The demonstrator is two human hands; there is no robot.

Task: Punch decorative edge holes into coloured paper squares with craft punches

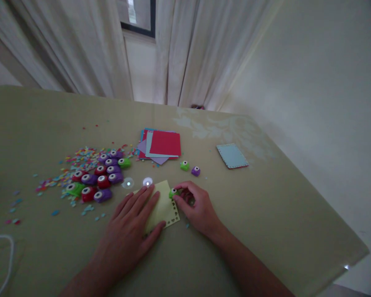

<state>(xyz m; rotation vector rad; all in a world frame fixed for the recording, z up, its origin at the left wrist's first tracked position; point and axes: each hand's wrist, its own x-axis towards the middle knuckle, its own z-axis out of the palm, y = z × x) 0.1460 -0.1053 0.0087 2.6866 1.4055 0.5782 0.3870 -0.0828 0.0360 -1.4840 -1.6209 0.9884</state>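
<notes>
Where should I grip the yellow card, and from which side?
I'd pinch the yellow card by its far right corner, from the far side: that corner is uncovered, while the left hand lies over its left part and a green punch sits at its right edge.

The held punch [172, 195] is green, the card [161, 203] pale yellow.

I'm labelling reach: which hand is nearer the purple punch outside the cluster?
Right. The right hand is just this side of the purple punch; the left hand lies farther left.
</notes>
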